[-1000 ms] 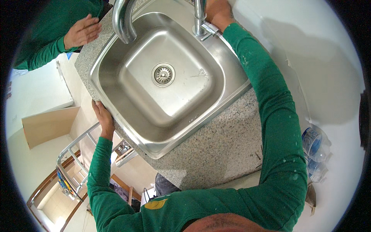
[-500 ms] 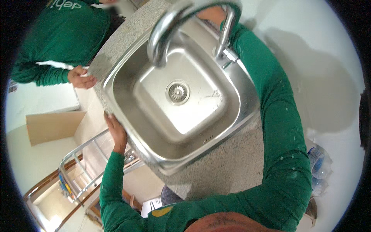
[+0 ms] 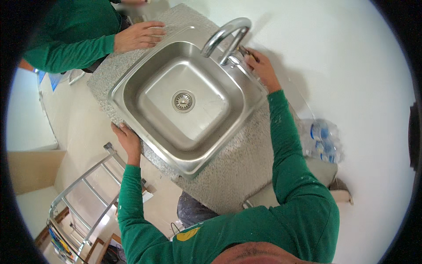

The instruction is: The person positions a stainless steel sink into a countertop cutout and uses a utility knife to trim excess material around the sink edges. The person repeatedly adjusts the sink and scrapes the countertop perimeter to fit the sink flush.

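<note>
A stainless steel sink with a round drain strainer is set in a speckled grey countertop. A curved chrome faucet rises from its back right side. My left hand rests against the countertop's left edge, fingers stretched out. Behind the faucet base, beside the wall, my right hand has its fingers closed around a small dark object, partly hidden; its kind is unclear. A co-worker's hand lies flat on the countertop at the sink's far left.
A white wall runs along the right. Plastic-wrapped bottles are beside the countertop there. A metal ladder stands at lower left, with coloured-handled tools at its end. A cardboard piece is farther left.
My view has shifted back, and my right hand now shows behind the faucet. The co-worker's hand has moved onto the countertop. My left hand stays at the edge.
</note>
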A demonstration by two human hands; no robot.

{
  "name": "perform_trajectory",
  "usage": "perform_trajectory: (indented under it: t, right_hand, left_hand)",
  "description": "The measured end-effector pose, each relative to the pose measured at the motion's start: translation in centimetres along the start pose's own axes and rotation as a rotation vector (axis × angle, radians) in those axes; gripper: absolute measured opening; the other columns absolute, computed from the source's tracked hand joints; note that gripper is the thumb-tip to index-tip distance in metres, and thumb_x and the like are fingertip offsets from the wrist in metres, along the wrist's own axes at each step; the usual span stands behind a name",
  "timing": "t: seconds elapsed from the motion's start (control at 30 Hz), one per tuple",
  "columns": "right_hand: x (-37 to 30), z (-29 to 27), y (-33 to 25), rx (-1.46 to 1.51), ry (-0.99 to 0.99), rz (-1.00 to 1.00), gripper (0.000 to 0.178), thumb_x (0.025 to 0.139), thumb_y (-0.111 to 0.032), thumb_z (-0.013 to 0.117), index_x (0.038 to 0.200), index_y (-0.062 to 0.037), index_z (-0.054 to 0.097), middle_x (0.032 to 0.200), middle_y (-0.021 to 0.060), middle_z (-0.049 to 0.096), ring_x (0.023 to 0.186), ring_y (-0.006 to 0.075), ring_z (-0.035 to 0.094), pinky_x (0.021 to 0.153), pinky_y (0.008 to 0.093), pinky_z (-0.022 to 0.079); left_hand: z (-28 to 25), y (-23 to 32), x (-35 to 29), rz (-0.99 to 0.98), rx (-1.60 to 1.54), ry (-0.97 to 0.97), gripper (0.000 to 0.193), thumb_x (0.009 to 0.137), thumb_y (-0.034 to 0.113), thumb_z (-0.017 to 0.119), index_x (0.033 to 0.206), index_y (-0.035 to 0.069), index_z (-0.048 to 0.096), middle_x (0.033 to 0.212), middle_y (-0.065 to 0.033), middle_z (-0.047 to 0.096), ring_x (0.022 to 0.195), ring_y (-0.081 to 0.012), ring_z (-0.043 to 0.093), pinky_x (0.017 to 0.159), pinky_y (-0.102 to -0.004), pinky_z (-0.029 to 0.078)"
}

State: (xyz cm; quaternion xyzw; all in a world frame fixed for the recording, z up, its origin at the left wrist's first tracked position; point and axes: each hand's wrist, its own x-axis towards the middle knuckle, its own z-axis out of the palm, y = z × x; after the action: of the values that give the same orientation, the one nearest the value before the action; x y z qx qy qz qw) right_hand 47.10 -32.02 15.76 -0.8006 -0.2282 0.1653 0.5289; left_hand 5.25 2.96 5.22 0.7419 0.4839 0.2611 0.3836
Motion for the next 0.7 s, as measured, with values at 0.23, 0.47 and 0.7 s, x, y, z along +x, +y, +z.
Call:
perform_trajectory:
  t: [0.23, 0.47, 0.7]
  right_hand:
    - [-21.2, 3.0, 6.6, -0.295, 0.627, 0.173, 0.045, 0.103, -0.027, 0.070, 0.140, -0.0021, 0.067, 0.109, 0.0169, 0.075, 0.093, 0.0273, 0.071, 0.086, 0.0399, 0.056]
    - [-30.4, 9.3, 5.0, -0.421, 0.619, 0.162, 0.045, 0.104, -0.025, 0.069, 0.141, -0.0007, 0.065, 0.119, 0.0206, 0.074, 0.106, 0.0322, 0.072, 0.093, 0.0410, 0.056]
    - [-25.7, 12.7, -0.5, -0.036, 0.571, 0.025, 0.046, 0.102, -0.018, 0.071, 0.144, -0.0009, 0.062, 0.119, 0.0155, 0.074, 0.105, 0.0223, 0.070, 0.091, 0.0357, 0.056]
  left_hand:
    - [2.3, -0.9, 0.1, 0.185, 0.030, 0.023, 0.065, 0.114, 0.026, 0.045, 0.160, -0.016, 0.027, 0.164, -0.0392, 0.035, 0.154, -0.0493, 0.035, 0.127, -0.0508, 0.031]
    - [-0.1, -0.5, -3.3, 0.720, 0.309, -0.009, 0.055, 0.105, 0.024, 0.062, 0.152, -0.002, 0.052, 0.165, -0.0275, 0.043, 0.153, -0.0468, 0.039, 0.128, -0.0598, 0.023]
    - [-3.3, 5.7, -16.4, 1.117, 0.311, -0.774, 0.090, 0.084, 0.071, 0.075, 0.145, 0.007, 0.060, 0.146, -0.0193, 0.062, 0.139, -0.0383, 0.056, 0.125, -0.0623, 0.026]
